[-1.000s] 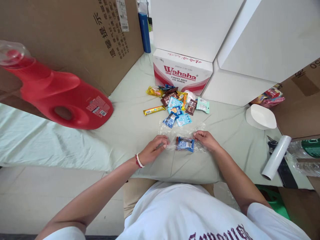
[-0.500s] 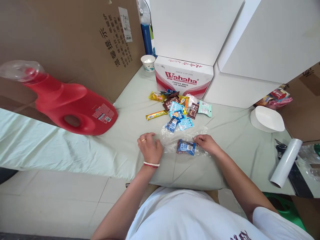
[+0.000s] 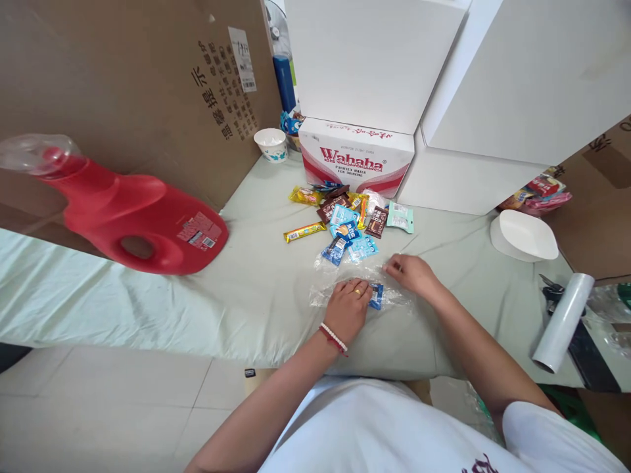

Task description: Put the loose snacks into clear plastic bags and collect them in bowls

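My left hand point(image 3: 349, 303) lies over a blue snack packet point(image 3: 377, 297), its fingers stretched across the top and covering most of it. The thumb is hidden, and the packet rests on a crumpled sheet of clear plastic wrap point(image 3: 323, 292). At the sheet's upper right edge, my right hand point(image 3: 413, 272) is closed in a pinch on the wrap. Just beyond the sheet are a dark blue packet point(image 3: 336, 250) and a light blue packet point(image 3: 363, 248). Behind them lies a pile of snacks, including a brown cocoa packet point(image 3: 376, 222) and a yellow stick packet point(image 3: 304, 232).
A red jug point(image 3: 162, 226) stands at the left by a large cardboard box point(image 3: 148, 85). At the back are a Wahaba-labelled water carton point(image 3: 355, 161) and a paper cup point(image 3: 271, 146). A white bowl point(image 3: 522, 236) and a film roll point(image 3: 564, 322) are on the right.
My left hand has moved right, from the bare cloth beside the wrap onto the blue packet. My right hand has shifted slightly away from the packet to the wrap's upper edge.
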{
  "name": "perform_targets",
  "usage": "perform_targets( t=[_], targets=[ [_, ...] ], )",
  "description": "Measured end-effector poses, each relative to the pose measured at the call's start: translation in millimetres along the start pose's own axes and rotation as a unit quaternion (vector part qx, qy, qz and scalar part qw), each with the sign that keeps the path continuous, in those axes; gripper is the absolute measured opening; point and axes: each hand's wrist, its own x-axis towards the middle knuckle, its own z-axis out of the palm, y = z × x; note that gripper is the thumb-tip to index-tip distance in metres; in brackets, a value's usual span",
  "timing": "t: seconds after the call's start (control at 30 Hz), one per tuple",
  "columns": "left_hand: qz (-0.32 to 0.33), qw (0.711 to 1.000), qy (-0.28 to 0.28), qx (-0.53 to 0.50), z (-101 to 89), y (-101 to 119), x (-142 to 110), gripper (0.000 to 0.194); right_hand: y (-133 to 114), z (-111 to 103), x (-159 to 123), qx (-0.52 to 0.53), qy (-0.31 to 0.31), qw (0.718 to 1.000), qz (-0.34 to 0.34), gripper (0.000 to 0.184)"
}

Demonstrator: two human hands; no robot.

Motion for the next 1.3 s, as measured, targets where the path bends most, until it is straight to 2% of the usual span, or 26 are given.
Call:
perform_targets(
  t=[0.1,0.17,0.23,0.3,0.4,0.5,0.6,0.67,0.8,0.87,0.93,0.97,1.03,1.1,1.2,1.3],
  targets=[
    [-0.008,1.000,0.007,-0.002,-2.0,0,-3,0.027,-17,-7,30,-0.071,0.045,0.993,-0.085,0.028],
    [-0.017,1.000,0.008,-0.007,-4.0,1,-4,0.028,-31,-1,52,-0.103,0.032,0.985,-0.136,0.040],
    [-0.034,0.999,0.012,-0.007,-5.7,5,-5,0.028,-41,9,71,-0.118,0.016,0.983,-0.141,0.050],
    [-0.066,0.998,0.021,0.002,-7.5,9,-7,0.028,-46,17,82,-0.111,0.002,0.985,-0.131,0.037],
    [-0.122,0.992,0.013,0.015,-11.3,16,-9,0.029,-44,17,86,-0.092,-0.010,0.986,-0.140,0.015],
    [-0.150,0.988,-0.034,0.014,-15.5,20,-8,0.031,-36,9,81,-0.049,0.003,0.976,-0.214,0.012],
    [-0.143,0.987,-0.069,0.008,-18.2,21,-5,0.034,-31,4,74,0.004,0.009,0.964,-0.266,0.012],
    [-0.133,0.988,-0.080,0.005,-18.9,21,-3,0.035,-31,5,73,0.026,-0.002,0.970,-0.243,0.014],
    [-0.137,0.987,-0.086,0.005,-19.4,20,-2,0.035,-33,8,82,0.065,-0.077,0.986,-0.134,0.041],
    [-0.138,0.987,-0.081,0.002,-19.7,19,-2,0.035,-35,6,84,0.079,-0.106,0.982,-0.135,0.031],
    [-0.137,0.988,-0.072,0.000,-19.6,19,-3,0.034,-36,2,78,0.101,-0.110,0.971,-0.189,0.015],
    [-0.137,0.988,-0.067,0.000,-19.2,19,-3,0.034,-37,0,70,0.108,-0.100,0.963,-0.224,0.014],
    [-0.138,0.989,-0.053,0.000,-17.2,18,-3,0.033,-38,-1,46,0.086,-0.059,0.951,-0.290,0.021],
    [-0.140,0.990,-0.035,-0.003,-13.4,18,-4,0.029,-38,4,16,0.022,-0.015,0.940,-0.341,0.029],
    [-0.139,0.990,0.001,-0.024,-6.0,15,-7,0.024,-33,23,-26,-0.052,0.015,0.931,-0.361,0.043],
    [-0.132,0.988,0.030,-0.073,-1.9,10,-15,0.024,-26,46,-47,-0.062,0.030,0.930,-0.360,0.058]
  ],
)
